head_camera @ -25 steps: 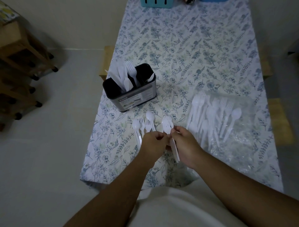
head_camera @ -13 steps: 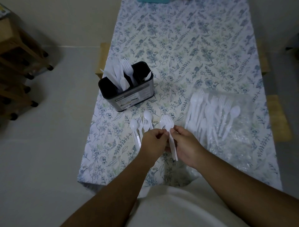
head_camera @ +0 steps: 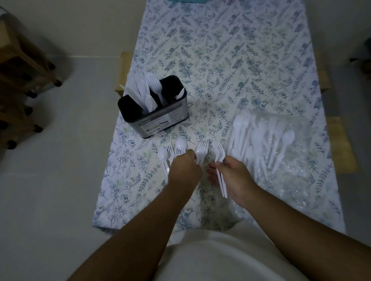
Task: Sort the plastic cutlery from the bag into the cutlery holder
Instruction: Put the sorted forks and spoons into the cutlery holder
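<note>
A dark cutlery holder [head_camera: 160, 122] stands at the table's left, with white forks and knives upright in its middle slots. My left hand [head_camera: 184, 170] pinches a white fork [head_camera: 201, 153] by its neck. Beside it, my right hand [head_camera: 233, 176] grips two white forks [head_camera: 220, 160] whose handles point back toward me. Loose white spoons and forks [head_camera: 170, 154] lie on the cloth left of my left hand. The clear plastic bag [head_camera: 285, 168] at the right holds several more white pieces [head_camera: 261, 138].
A floral tablecloth [head_camera: 230, 60] covers the narrow table, whose wooden edges [head_camera: 341, 144] show at both sides. A teal container [head_camera: 188, 1] sits at the far end. A wooden rack on castors [head_camera: 22, 80] stands on the floor to the left.
My hands have drawn apart. The bunch held together before is now split, one fork in my left hand and two in my right, which moved right.
</note>
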A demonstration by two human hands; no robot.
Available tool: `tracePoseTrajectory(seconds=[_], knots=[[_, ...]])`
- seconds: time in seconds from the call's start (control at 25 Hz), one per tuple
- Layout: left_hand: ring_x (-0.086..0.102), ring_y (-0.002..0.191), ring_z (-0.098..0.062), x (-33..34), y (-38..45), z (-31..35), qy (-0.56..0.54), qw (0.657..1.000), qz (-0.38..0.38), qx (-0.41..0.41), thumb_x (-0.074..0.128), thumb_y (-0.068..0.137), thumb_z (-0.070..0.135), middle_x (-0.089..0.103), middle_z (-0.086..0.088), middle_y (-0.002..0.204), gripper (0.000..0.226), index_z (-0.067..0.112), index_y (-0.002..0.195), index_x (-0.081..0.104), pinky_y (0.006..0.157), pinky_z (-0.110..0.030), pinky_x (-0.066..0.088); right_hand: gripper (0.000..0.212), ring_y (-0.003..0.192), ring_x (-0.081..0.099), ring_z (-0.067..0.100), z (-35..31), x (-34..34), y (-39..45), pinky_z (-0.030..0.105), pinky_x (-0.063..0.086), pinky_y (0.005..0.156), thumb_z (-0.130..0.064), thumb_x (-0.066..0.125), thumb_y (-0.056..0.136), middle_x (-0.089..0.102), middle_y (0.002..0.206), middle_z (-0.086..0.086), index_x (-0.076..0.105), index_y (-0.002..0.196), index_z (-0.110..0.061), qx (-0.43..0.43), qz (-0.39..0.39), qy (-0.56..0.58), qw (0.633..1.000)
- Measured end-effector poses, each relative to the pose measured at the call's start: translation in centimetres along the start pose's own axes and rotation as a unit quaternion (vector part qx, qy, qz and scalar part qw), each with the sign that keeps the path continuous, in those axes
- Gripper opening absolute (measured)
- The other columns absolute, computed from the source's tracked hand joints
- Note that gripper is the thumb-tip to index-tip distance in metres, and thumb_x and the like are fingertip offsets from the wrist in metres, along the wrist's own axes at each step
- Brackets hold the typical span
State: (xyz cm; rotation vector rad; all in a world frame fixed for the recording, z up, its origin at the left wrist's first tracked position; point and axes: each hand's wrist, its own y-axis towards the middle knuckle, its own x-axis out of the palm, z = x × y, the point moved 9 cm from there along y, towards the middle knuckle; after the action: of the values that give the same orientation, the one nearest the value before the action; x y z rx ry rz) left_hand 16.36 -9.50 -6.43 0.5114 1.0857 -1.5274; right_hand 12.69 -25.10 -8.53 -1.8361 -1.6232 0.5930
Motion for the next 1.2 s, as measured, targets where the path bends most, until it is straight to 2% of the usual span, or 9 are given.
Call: tracePoseTrajectory(seconds=[0.2, 0.4, 0.56, 0.68, 0.76, 0.88, 1.0, 1.12, 1.2], knots=[[0.068, 0.082, -0.018, -0.2, -0.9, -0.2, -0.017, 1.000, 0.013, 0.003, 0.064, 0.091, 0.020, 0.071, -0.004, 0.094, 0.020, 0.012, 0.110, 0.063, 0.068, -0.028, 0.053, 0.026, 0.098, 0.073, 0.036, -0.3, -0.2, -0.3, 0.054, 0.055, 0.097, -0.003, 0.046, 0.103, 0.070, 0.109, 0.028, 0.068, 0.091, -0.012, 0.006, 0.004, 0.011, 1.000], [0.066, 0.076, -0.018, 0.1, 0.5, 1.2, -0.056, 0.998, 0.017, -0.021, 0.073, 0.088, 0.030, 0.067, 0.000, 0.085, 0.022, 0.016, 0.099, 0.060, 0.068, -0.033, 0.058, 0.023, 0.090, 0.076, 0.034, 0.5, -0.4, 0.2, 0.050, 0.061, 0.087, -0.009, 0.051, 0.101, 0.078, 0.100, 0.018, 0.073, 0.109, -0.012, 0.003, 0.007, 0.008, 1.000], [0.063, 0.077, -0.018, 0.2, 1.5, 2.1, -0.017, 0.999, 0.015, -0.022, 0.068, 0.089, 0.023, 0.068, 0.000, 0.087, 0.014, 0.015, 0.099, 0.063, 0.062, -0.027, 0.048, 0.028, 0.094, 0.076, 0.028, 0.7, -1.1, -0.1, 0.049, 0.061, 0.088, -0.009, 0.049, 0.101, 0.080, 0.097, 0.007, 0.074, 0.104, -0.023, -0.006, 0.017, -0.024, 1.000], [0.065, 0.074, -0.016, -0.1, 1.3, 1.8, -0.036, 0.999, 0.020, -0.030, 0.069, 0.085, 0.024, 0.067, 0.002, 0.079, 0.011, 0.016, 0.091, 0.065, 0.062, -0.026, 0.051, 0.025, 0.094, 0.076, 0.028, 0.6, -1.7, -0.1, 0.050, 0.061, 0.087, -0.007, 0.051, 0.100, 0.078, 0.099, 0.008, 0.071, 0.111, -0.017, -0.002, 0.032, -0.027, 0.999], [0.064, 0.068, -0.009, -0.6, 0.9, 0.8, -0.091, 0.994, 0.019, -0.062, 0.072, 0.083, 0.025, 0.069, 0.005, 0.073, 0.008, 0.018, 0.085, 0.068, 0.054, -0.016, 0.041, 0.024, 0.093, 0.076, 0.026, 0.6, -1.9, -0.1, 0.049, 0.061, 0.089, -0.006, 0.054, 0.099, 0.079, 0.100, 0.008, 0.072, 0.112, -0.015, -0.004, 0.033, -0.035, 0.999], [0.072, 0.074, -0.014, 0.7, -0.7, -0.9, -0.342, 0.930, -0.035, -0.131, 0.075, 0.085, 0.017, 0.076, -0.001, 0.080, 0.008, 0.012, 0.091, 0.075, 0.061, -0.015, 0.054, 0.025, 0.099, 0.075, 0.029, 0.5, -1.3, -0.3, 0.048, 0.059, 0.092, -0.006, 0.053, 0.101, 0.078, 0.104, 0.011, 0.074, 0.112, -0.015, -0.011, 0.000, -0.027, 1.000], [0.075, 0.094, -0.034, 2.8, -3.2, -0.8, -0.530, 0.826, -0.121, -0.150, 0.068, 0.094, 0.010, 0.077, -0.016, 0.098, 0.015, 0.005, 0.106, 0.075, 0.085, -0.042, 0.061, 0.028, 0.107, 0.073, 0.025, 0.1, 0.5, -1.1, 0.048, 0.056, 0.098, -0.010, 0.051, 0.104, 0.078, 0.110, 0.006, 0.071, 0.120, -0.019, -0.034, -0.059, -0.045, 0.997], [0.076, 0.094, -0.029, 3.0, -4.5, -1.0, -0.556, 0.812, -0.095, -0.149, 0.061, 0.098, 0.008, 0.078, -0.012, 0.099, 0.019, 0.010, 0.110, 0.077, 0.084, -0.042, 0.061, 0.029, 0.109, 0.073, 0.019, 0.3, 2.3, -1.9, 0.042, 0.056, 0.098, -0.012, 0.049, 0.105, 0.078, 0.113, 0.002, 0.073, 0.116, -0.026, -0.044, -0.100, -0.061, 0.992], [0.077, 0.085, -0.022, 2.2, -4.7, -1.6, -0.523, 0.838, -0.059, -0.145, 0.061, 0.099, 0.008, 0.080, -0.004, 0.088, 0.022, 0.020, 0.098, 0.079, 0.076, -0.034, 0.063, 0.033, 0.110, 0.072, 0.018, 0.3, 3.1, -2.2, 0.039, 0.055, 0.097, -0.011, 0.046, 0.107, 0.077, 0.115, 0.003, 0.074, 0.113, -0.027, -0.043, -0.129, -0.058, 0.989]])
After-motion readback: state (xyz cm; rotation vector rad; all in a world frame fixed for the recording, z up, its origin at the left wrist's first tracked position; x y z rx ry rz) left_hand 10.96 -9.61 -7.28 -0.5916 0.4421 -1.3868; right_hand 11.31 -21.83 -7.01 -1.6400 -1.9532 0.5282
